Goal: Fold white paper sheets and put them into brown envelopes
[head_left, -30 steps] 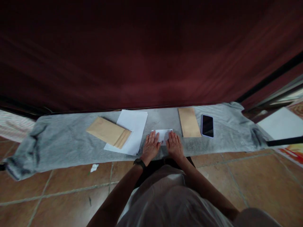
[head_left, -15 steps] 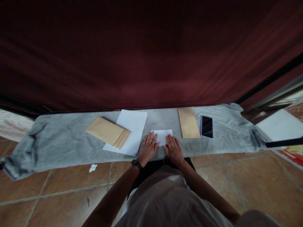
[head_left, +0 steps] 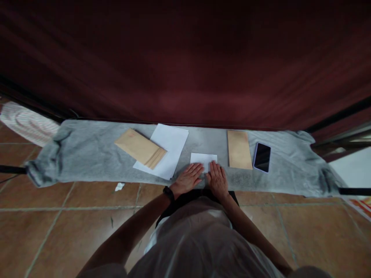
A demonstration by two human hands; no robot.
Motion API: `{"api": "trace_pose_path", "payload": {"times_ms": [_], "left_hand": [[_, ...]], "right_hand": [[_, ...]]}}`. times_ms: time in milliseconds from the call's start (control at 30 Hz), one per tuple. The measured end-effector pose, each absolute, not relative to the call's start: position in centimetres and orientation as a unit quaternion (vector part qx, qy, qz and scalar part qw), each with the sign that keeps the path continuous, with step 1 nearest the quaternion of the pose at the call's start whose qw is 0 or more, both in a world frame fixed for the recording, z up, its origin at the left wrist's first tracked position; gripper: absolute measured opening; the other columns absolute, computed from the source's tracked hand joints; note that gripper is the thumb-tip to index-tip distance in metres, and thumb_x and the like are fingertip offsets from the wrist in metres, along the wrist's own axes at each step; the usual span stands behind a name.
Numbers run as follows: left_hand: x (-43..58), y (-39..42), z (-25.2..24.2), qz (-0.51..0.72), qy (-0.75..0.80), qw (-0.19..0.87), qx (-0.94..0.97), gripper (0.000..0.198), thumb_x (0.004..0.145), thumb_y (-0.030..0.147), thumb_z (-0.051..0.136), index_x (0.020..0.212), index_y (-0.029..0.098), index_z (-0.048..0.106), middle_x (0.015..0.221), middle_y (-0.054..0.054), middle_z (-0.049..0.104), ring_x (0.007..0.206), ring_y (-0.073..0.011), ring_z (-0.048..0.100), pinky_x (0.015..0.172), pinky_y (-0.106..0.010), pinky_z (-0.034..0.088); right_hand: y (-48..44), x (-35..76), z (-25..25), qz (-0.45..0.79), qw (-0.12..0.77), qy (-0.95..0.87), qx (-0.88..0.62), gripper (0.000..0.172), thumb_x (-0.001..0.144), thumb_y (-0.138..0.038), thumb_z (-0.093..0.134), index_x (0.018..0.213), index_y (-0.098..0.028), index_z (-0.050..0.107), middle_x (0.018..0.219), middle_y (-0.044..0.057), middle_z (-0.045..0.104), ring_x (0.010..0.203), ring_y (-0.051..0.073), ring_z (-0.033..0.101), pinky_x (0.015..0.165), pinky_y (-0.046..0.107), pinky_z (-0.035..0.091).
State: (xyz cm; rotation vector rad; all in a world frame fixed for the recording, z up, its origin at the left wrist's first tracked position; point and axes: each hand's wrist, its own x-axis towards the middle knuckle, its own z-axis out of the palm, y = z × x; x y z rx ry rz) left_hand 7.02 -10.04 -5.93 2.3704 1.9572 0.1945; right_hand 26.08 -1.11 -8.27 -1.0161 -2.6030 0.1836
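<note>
A small white rectangle of paper (head_left: 203, 158), perhaps folded, lies flat on the grey cloth (head_left: 92, 154) right in front of me. My left hand (head_left: 188, 179) lies flat with its fingers stretched across the paper's lower left part. On the lower right part rests my right hand (head_left: 218, 179), palm down and fingers extended. Neither hand grips anything. A dark watch is on my left wrist. Left of the paper, a fanned stack of brown envelopes (head_left: 139, 148) overlaps larger white sheets (head_left: 174, 143). One more brown envelope (head_left: 240, 150) lies to the right.
Beyond the right envelope lies a phone (head_left: 262, 157) with a purple edge. A dark red curtain (head_left: 185, 77) hangs behind the cloth-covered surface. Tiled floor (head_left: 95, 227) shows below, with a white scrap (head_left: 119, 187) on it.
The view has shifted and tilted slightly. My left hand has turned and slid inward across the paper, its fingers now pointing right. My right hand stays on the paper's right side.
</note>
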Motion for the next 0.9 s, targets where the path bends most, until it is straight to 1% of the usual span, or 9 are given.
{"api": "trace_pose_path", "payload": {"times_ms": [67, 167, 267, 433, 500, 600, 700, 833, 900], "left_hand": [[7.1, -10.5, -5.9, 0.060, 0.618, 0.043, 0.783, 0.058, 0.105, 0.043, 0.037, 0.157, 0.016, 0.031, 0.166, -0.010, 0.028, 0.155, -0.0197, 0.021, 0.127, -0.039, 0.019], [7.0, -10.9, -5.9, 0.065, 0.610, 0.052, 0.788, 0.062, 0.104, 0.046, 0.041, 0.157, 0.016, 0.031, 0.166, -0.012, 0.027, 0.155, -0.0211, 0.020, 0.126, -0.040, 0.019], [6.8, -10.9, -6.1, 0.077, 0.603, 0.056, 0.792, 0.062, 0.102, 0.048, 0.046, 0.154, 0.017, 0.036, 0.165, -0.013, 0.029, 0.154, -0.0235, 0.023, 0.126, -0.042, 0.020], [7.1, -10.9, -6.5, 0.079, 0.608, 0.072, 0.786, 0.055, 0.097, 0.046, 0.057, 0.141, 0.013, 0.054, 0.155, -0.018, 0.047, 0.149, -0.0273, 0.036, 0.125, -0.045, 0.025], [7.2, -11.0, -6.6, 0.078, 0.616, 0.081, 0.780, 0.053, 0.098, 0.046, 0.056, 0.139, 0.013, 0.057, 0.151, -0.017, 0.052, 0.148, -0.0277, 0.038, 0.124, -0.045, 0.027], [7.3, -11.0, -6.5, 0.081, 0.625, 0.099, 0.770, 0.048, 0.098, 0.046, 0.054, 0.137, 0.017, 0.059, 0.148, -0.014, 0.055, 0.145, -0.0272, 0.042, 0.123, -0.047, 0.030], [7.2, -11.0, -6.5, 0.089, 0.625, 0.106, 0.769, 0.045, 0.099, 0.044, 0.054, 0.136, 0.020, 0.060, 0.145, -0.012, 0.058, 0.142, -0.0264, 0.046, 0.123, -0.048, 0.031], [7.1, -10.8, -6.7, 0.103, 0.615, 0.082, 0.778, 0.046, 0.098, 0.042, 0.055, 0.137, 0.017, 0.058, 0.148, -0.015, 0.055, 0.143, -0.0264, 0.045, 0.121, -0.046, 0.033], [7.0, -10.8, -6.8, 0.100, 0.610, 0.072, 0.783, 0.046, 0.098, 0.041, 0.055, 0.138, 0.018, 0.057, 0.149, -0.014, 0.054, 0.144, -0.0261, 0.044, 0.121, -0.046, 0.033]], "right_hand": [[-1.0, 26.2, -8.2, 0.076, 0.166, -0.916, -0.357, 0.056, 0.107, -0.032, 0.032, 0.158, -0.009, 0.032, 0.160, 0.017, 0.038, 0.148, 0.030, 0.036, 0.121, 0.052, 0.028], [-0.5, 26.2, -7.8, 0.101, 0.163, -0.915, -0.354, 0.054, 0.107, -0.033, 0.032, 0.155, -0.008, 0.038, 0.158, 0.018, 0.041, 0.149, 0.030, 0.034, 0.121, 0.054, 0.027], [0.3, 25.4, -7.2, 0.146, 0.152, -0.926, -0.312, 0.052, 0.107, -0.034, 0.031, 0.152, -0.011, 0.045, 0.157, 0.015, 0.045, 0.149, 0.028, 0.034, 0.122, 0.053, 0.026], [1.1, 22.8, -7.0, 0.211, 0.115, -0.952, -0.188, 0.050, 0.107, -0.031, 0.026, 0.149, -0.015, 0.050, 0.153, 0.011, 0.050, 0.147, 0.022, 0.039, 0.123, 0.047, 0.028], [1.2, 21.9, -7.2, 0.208, 0.107, -0.957, -0.175, 0.050, 0.108, -0.031, 0.025, 0.149, -0.016, 0.050, 0.155, 0.011, 0.049, 0.147, 0.022, 0.038, 0.123, 0.048, 0.028], [1.5, 20.7, -7.4, 0.189, 0.099, -0.959, -0.187, 0.051, 0.108, -0.032, 0.025, 0.150, -0.016, 0.049, 0.158, 0.010, 0.045, 0.149, 0.023, 0.036, 0.123, 0.049, 0.027], [1.8, 19.9, -7.3, 0.173, 0.094, -0.959, -0.202, 0.050, 0.108, -0.033, 0.026, 0.151, -0.018, 0.047, 0.158, 0.009, 0.044, 0.149, 0.022, 0.035, 0.123, 0.047, 0.026], [2.2, 18.9, -6.9, 0.148, 0.085, -0.960, -0.221, 0.050, 0.108, -0.032, 0.026, 0.151, -0.016, 0.047, 0.160, 0.008, 0.041, 0.149, 0.023, 0.035, 0.124, 0.045, 0.026], [2.3, 18.4, -6.8, 0.141, 0.083, -0.957, -0.240, 0.050, 0.108, -0.032, 0.028, 0.150, -0.016, 0.047, 0.161, 0.008, 0.040, 0.150, 0.024, 0.034, 0.124, 0.045, 0.025]]}}
